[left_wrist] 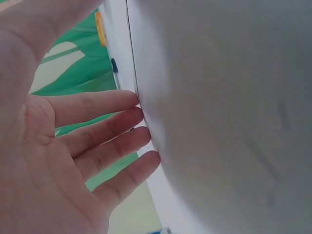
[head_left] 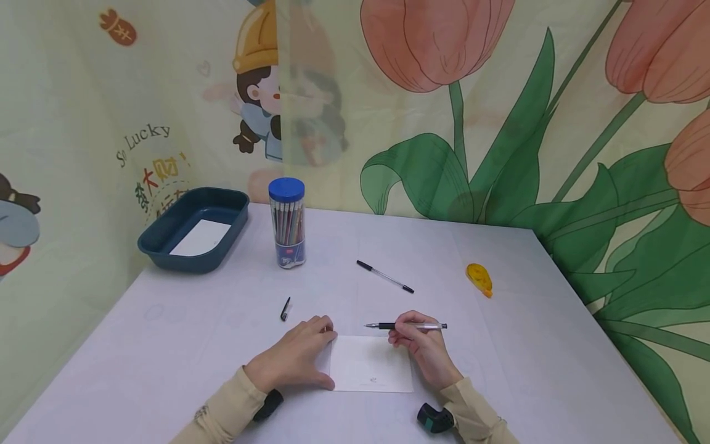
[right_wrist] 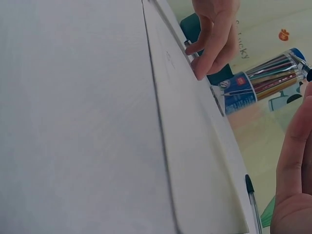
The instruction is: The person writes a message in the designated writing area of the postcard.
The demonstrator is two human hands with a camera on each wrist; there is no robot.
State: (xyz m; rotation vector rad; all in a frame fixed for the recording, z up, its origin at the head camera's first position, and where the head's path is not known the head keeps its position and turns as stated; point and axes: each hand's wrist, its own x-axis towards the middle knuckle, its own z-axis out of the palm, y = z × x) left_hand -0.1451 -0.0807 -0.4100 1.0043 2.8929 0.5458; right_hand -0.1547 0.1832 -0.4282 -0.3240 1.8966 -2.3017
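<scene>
A white sheet [head_left: 368, 364] with a small faint mark lies flat between the hands. The left hand [head_left: 296, 356] rests at its left edge, fingers loosely extended; over its upper-right corner, the right hand [head_left: 427, 350] pinches a black-and-silver pen [head_left: 383, 325]. Around the sheet spreads a white-covered table [head_left: 183, 345]; beyond it, a tulip-printed backdrop [head_left: 410, 49].

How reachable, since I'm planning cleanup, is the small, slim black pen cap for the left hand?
Probably yes: the pen cap lies close ahead of the left hand, and nothing visible stands between them.
</scene>
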